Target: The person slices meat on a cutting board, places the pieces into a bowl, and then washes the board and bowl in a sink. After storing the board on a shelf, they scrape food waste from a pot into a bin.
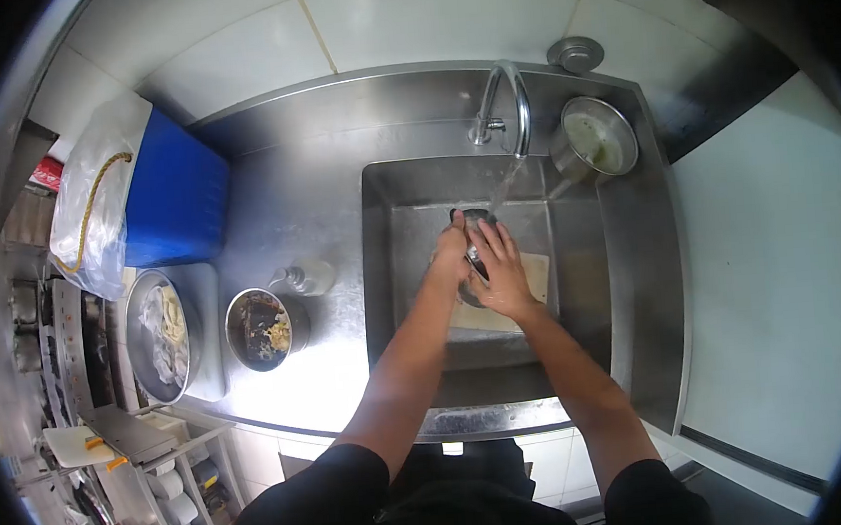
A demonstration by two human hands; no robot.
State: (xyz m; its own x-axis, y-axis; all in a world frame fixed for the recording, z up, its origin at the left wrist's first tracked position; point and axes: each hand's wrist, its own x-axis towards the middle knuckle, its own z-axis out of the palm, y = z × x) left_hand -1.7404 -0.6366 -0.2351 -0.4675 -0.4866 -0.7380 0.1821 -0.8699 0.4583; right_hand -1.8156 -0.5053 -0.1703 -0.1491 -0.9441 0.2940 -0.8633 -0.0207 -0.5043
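Over the sink (584, 300), both of my hands are on a shiny rounded metal vessel that looks like a small bowl (477, 221). My left hand (450, 251) is closed around its left side. Across its right side lies my right hand (505, 274), fingers stretched out and a little spread. The two hands cover much of the bowl, so its full shape is hidden. Water runs from the curved faucet (522, 109) just above my right fingertips. Beneath my hands, a beige board (536, 279) lies on the sink floor.
A metal pot (568, 145) with cloudy liquid stands right of the faucet. Left of the sink are a pump bottle (314, 276), a pot with food scraps (293, 325), a large metal bowl (191, 352) and a blue box (177, 197). A shelf rack (199, 436) stands lower left.
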